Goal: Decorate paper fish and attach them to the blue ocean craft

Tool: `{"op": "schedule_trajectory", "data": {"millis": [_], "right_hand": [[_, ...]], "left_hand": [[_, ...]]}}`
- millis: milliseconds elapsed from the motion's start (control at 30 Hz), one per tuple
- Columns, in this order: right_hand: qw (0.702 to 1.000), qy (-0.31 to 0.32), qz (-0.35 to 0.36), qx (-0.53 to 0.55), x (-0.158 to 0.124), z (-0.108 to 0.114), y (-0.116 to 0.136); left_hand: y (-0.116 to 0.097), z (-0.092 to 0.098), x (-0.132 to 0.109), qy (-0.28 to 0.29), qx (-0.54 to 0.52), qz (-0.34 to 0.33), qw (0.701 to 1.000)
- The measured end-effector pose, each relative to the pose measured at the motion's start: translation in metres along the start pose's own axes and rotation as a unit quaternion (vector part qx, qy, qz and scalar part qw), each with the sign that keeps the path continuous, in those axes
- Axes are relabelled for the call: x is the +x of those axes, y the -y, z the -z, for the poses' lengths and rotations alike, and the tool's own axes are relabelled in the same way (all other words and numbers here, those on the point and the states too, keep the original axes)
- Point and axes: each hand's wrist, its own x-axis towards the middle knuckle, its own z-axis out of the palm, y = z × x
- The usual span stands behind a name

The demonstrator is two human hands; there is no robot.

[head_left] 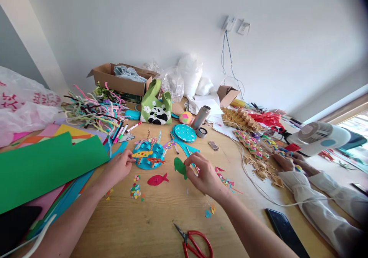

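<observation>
My right hand (pixel 202 173) is closed in a pinch on a green paper fish (pixel 179 166), held just above the table. The fingers of my left hand (pixel 122 165) pinch the end of a yellow spotted paper fish (pixel 142 154) at a blue egg-carton craft piece (pixel 149 163). An orange paper fish (pixel 156 160) also sits on that piece, with small posts under it. Between my hands a red paper fish (pixel 158 179) lies flat on the wood. Small coloured paper dots (pixel 135 191) lie in a pile to its left.
Red-handled scissors (pixel 194 242) lie at the front edge, a phone (pixel 286 231) to their right. Green paper sheets (pixel 51 166) cover the left. Behind stand a panda bag (pixel 156 106) and a steel bottle (pixel 201 117). A co-worker's sleeves (pixel 304 200) reach in at right, near a fan (pixel 319 135).
</observation>
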Motion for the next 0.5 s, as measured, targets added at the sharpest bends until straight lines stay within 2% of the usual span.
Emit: {"op": "schedule_trajectory", "data": {"millis": [167,267,333,400,500], "right_hand": [[0.999,-0.026,-0.017,0.007,0.051,0.02,-0.009],[0.999,-0.023,-0.029,0.031,0.087,0.022,-0.022],[0.999,0.0,-0.028,0.047,0.11,0.019,-0.032],[0.999,0.024,-0.011,0.035,0.13,0.012,-0.041],[0.998,0.059,0.006,-0.027,0.15,0.0,-0.049]], "left_hand": [[0.002,0.001,0.002,0.011,-0.026,0.005,1.0],[0.007,0.0,0.002,-0.004,-0.016,0.0,1.0],[0.008,0.003,0.001,-0.018,0.005,0.002,1.0],[0.006,0.01,-0.001,-0.044,0.029,0.017,0.998],[-0.008,0.03,-0.003,-0.122,0.034,0.043,0.991]]}}
